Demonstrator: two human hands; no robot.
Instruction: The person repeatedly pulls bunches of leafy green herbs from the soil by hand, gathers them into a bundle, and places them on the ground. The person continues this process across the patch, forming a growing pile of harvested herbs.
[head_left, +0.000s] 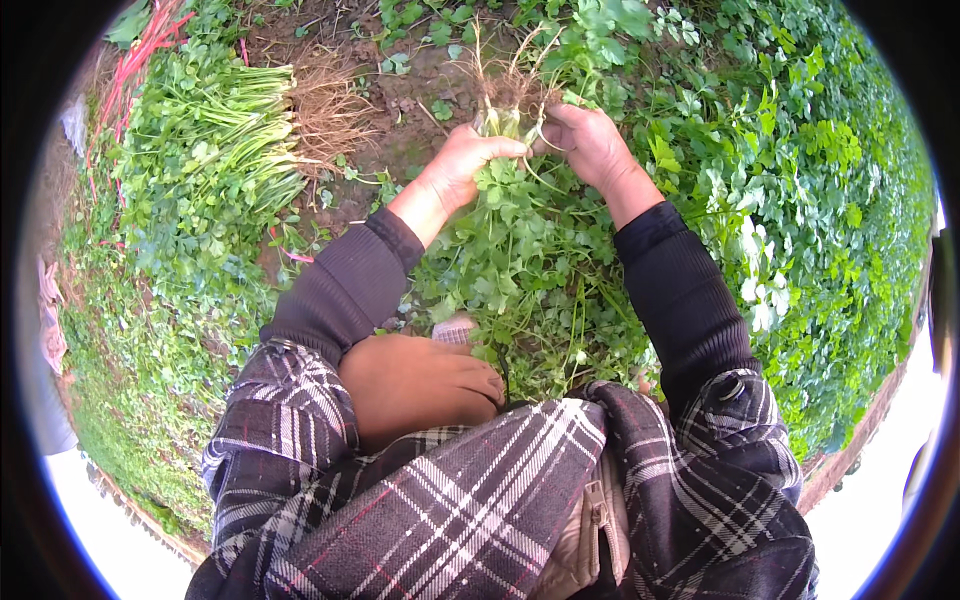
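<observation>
My left hand (466, 161) grips a small bunch of leafy herb plants (501, 124), likely coriander or celery, by the pale stem bases. Its thumb lies across the stems. Thin brown roots (517, 79) point away from me, and the leaves (499, 225) hang back toward my body. At the bunch's right side, my right hand (592, 146) pinches a plant stem between thumb and fingers; its fingertips are partly hidden. A thin pale stem curves beside those fingers.
To the left lies a pile of pulled plants (247, 135), their roots (330, 112) aligned toward the right. Red plastic strips (142, 60) rest beyond it. Dense growing plants (810, 187) cover the right side. My bent knee (420, 382) is below my left forearm, near bare soil and low leaves.
</observation>
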